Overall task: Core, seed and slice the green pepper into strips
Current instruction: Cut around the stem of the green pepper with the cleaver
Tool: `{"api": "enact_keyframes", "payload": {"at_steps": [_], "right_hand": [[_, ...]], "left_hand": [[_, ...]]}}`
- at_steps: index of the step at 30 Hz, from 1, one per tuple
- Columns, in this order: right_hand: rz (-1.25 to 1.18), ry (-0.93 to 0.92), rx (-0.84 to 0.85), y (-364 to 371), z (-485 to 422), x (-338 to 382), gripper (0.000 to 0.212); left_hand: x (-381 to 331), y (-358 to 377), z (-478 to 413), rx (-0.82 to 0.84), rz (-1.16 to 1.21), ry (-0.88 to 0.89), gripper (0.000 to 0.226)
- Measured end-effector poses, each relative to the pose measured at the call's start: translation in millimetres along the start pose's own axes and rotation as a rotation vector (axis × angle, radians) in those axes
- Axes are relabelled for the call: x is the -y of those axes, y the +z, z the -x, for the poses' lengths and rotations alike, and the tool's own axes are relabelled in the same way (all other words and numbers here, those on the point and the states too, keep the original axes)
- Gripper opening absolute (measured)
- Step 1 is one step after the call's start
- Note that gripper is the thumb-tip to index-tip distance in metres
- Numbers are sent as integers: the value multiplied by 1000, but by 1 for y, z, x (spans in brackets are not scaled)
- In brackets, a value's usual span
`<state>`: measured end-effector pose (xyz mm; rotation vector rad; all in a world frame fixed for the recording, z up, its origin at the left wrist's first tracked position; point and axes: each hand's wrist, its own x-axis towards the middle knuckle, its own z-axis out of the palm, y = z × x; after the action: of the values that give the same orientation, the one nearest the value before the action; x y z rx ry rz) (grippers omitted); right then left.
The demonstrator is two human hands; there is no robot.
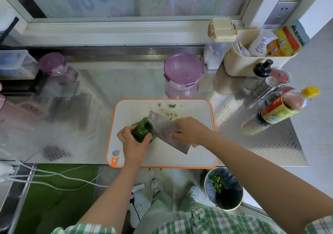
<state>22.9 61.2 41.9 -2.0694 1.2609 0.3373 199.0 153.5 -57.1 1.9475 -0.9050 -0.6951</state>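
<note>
Green-and-white checked shirt cloth [207, 221] sits lowest in view, and from it our bare forearms reach up to the work. The dark green bell pepper [142, 127] lies on the left half of the white plastic cutting board with the orange rim [198, 154], and it looks largely whole. Our left hand [134, 141] wraps its near side, fingers and thumb curled round it. Our right hand [191, 131] is closed on the handle of the broad steel cleaver [165, 131], whose far end meets the pepper's right flank with the flat tilted toward us. We judge this to be an early cut, opening the pepper to reach the core. To do it well, we tuck the left fingertips back from the edge, steady the pepper so it cannot roll, and bring the blade down squarely instead of at a slant. Small green scraps [172, 114] dot the board's far side. Beyond the board stands a clear tub with a purple lid [182, 67] on the patterned steel counter [126, 82]. Below the counter's edge, a lined bin [205, 179] holds green trimmings, handy for the seeds.
</note>
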Motion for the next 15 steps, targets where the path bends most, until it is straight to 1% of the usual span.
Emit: {"api": "enact_keyframes", "payload": {"at_steps": [5,7,9,11,12,14,15], "right_hand": [[16,43,-51,5,0,0,13],[28,45,-88,7,0,-2,14],[13,27,-114,8,0,-4,17],[51,-23,-111,8,1,-4,15],[91,-48,-95,8,2,-3,12],[159,-96,-70,6,3,-3,16],[169,-109,-63,4,3,-5,19]], "left_hand": [[-4,10,4,-67,-4,32,53],[-5,12,6,-107,0,61,59],[-6,13,3,-118,0,65,71],[-6,12,-2,-65,-27,23,87],[-6,10,-3,-25,-77,10,92],[-1,7,-3,34,-176,20,93],[2,5,-2,43,-182,25,93]]}}
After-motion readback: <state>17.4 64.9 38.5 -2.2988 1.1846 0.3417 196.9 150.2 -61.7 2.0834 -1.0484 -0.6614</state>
